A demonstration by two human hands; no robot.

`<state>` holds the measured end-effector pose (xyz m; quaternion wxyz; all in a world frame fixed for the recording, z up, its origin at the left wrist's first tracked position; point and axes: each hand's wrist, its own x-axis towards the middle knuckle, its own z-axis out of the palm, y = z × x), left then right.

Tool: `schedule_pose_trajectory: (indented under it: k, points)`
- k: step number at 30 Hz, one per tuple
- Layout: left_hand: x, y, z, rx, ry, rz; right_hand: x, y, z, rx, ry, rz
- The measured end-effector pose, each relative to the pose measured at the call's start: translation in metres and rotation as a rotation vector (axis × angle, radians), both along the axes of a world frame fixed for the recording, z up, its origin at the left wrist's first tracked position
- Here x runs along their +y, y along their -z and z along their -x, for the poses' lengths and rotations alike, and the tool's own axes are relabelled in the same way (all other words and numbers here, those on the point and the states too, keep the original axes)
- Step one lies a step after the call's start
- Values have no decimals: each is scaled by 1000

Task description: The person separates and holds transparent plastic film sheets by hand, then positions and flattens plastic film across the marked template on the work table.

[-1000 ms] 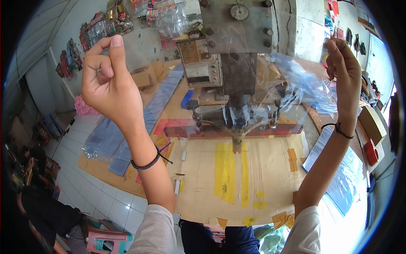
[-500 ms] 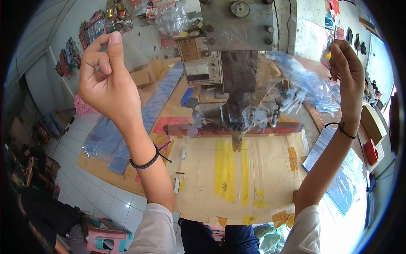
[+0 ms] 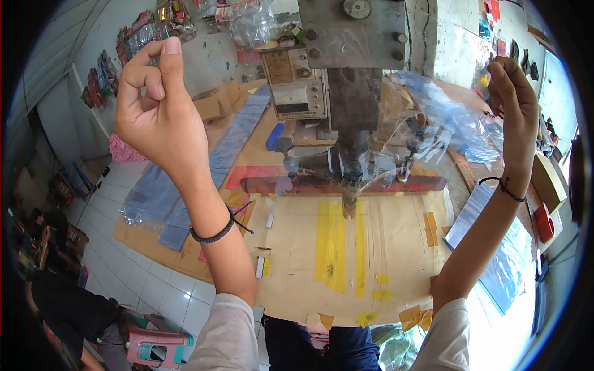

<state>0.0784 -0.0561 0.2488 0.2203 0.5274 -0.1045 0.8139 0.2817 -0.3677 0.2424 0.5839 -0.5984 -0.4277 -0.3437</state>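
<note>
Both hands are raised at head height, thumb and fingers pinched. My left hand (image 3: 162,117) and my right hand (image 3: 516,93) hold the upper corners of a clear plastic sheet (image 3: 377,154) spread between them. The sheet is see-through and shows mostly by its glare; its edges are hard to make out. Behind it stands a press machine (image 3: 354,99) with a wide horizontal bar (image 3: 402,185). Below the bar lies a tan work board (image 3: 291,272) with yellow tape strips (image 3: 331,247) down its middle.
Bluish plastic sheets (image 3: 238,139) lie to the left, with another stack (image 3: 492,247) at right and a loose pile (image 3: 458,130) behind. A control box (image 3: 296,99) stands beside the press. At lower left, a person in dark clothes (image 3: 68,309) is near a pink stool (image 3: 151,349).
The view has shifted a little, so the press appears slightly higher and farther right. Both hands keep their raised pinch on the sheet.
</note>
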Motion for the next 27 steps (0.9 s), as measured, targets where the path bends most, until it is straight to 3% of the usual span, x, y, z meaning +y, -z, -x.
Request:
schedule_pose_trajectory:
  k: [27]
  points:
    - [-3,0,0,16,38,29,0,-1,1,-5,11,23]
